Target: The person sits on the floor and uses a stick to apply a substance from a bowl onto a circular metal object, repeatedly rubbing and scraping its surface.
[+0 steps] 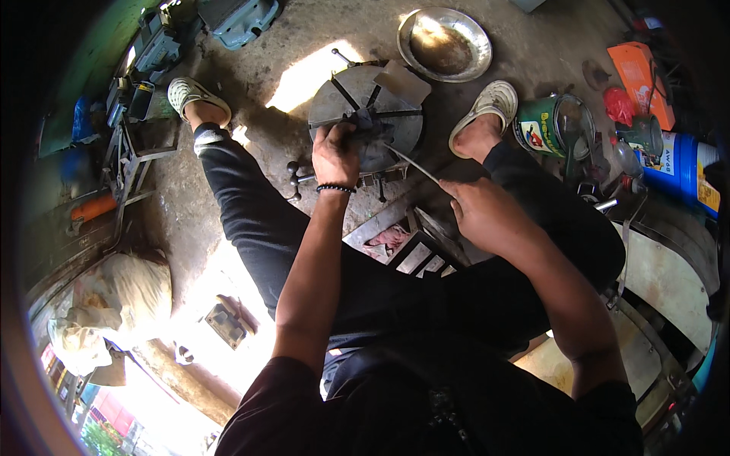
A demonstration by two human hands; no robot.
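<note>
Your left hand is clenched on a dark part at the near edge of the round metal chuck, which lies flat on the concrete floor between your two feet. Your right hand sits to the right of the chuck and nearer to you, closed around the end of a thin metal rod; the rod slants up and left from that fist to the chuck's centre, close beside your left hand's fingers. A beaded bracelet circles your left wrist. A flat grey plate rests on the chuck's far right part. Beyond the chuck, further right, a shallow metal bowl sits on the floor. To the right of the chuck, past your right sandal, stands a green tin can. Left of the chuck, your left sandal is planted near a patch of sunlight
</note>
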